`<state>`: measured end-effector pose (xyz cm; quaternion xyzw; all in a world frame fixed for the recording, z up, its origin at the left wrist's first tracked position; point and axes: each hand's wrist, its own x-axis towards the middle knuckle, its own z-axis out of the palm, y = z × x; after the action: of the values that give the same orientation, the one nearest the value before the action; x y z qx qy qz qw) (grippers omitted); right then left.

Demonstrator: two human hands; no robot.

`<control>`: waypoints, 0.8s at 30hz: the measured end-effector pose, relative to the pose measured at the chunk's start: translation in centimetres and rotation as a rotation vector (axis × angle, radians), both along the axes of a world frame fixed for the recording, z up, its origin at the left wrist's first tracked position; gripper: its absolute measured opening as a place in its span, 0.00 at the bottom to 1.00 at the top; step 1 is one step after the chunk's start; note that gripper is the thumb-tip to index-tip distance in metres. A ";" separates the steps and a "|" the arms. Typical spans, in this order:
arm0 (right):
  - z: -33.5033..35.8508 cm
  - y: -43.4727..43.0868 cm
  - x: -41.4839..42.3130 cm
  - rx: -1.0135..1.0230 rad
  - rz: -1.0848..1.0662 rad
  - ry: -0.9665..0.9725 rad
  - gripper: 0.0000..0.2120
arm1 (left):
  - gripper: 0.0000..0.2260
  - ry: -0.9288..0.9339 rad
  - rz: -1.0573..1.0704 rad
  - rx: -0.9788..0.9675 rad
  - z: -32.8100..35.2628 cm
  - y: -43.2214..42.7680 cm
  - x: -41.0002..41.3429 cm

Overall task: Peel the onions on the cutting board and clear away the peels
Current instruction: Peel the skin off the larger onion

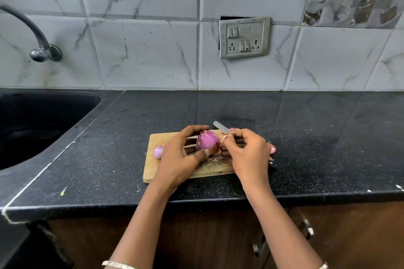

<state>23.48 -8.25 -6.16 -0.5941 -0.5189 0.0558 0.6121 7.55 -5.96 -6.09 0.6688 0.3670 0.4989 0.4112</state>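
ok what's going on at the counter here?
A person is mid-peel. The left hand grips a red onion over the wooden cutting board, while the right hand pinches a strip of peel at the onion's side. A knife runs beneath the right hand; whether it is gripped is unclear. A smaller onion lies at the board's left edge and peel scraps sit on the board, so nothing is cleared yet.

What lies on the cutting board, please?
A large red onion in the left hand, a smaller onion at the left edge, peel scraps; the right hand, holding a knife, hides more.
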 end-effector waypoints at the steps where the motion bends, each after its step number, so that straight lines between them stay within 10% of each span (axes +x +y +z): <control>1: 0.0 0.1 0.0 -0.003 0.006 0.002 0.02 | 0.20 0.022 0.023 0.018 0.0 0.0 0.0; 21: -0.5 0.6 0.2 -0.038 0.165 0.151 0.04 | 0.19 -0.040 0.014 -0.008 -0.3 0.2 0.0; 24: -0.3 0.4 0.2 -0.060 0.147 0.113 0.17 | 0.20 -0.044 0.016 -0.010 -0.5 0.4 0.0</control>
<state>23.72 -7.85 -6.42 -0.5684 -0.5239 0.1492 0.6166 7.56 -5.58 -6.58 0.6526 0.3657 0.5151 0.4184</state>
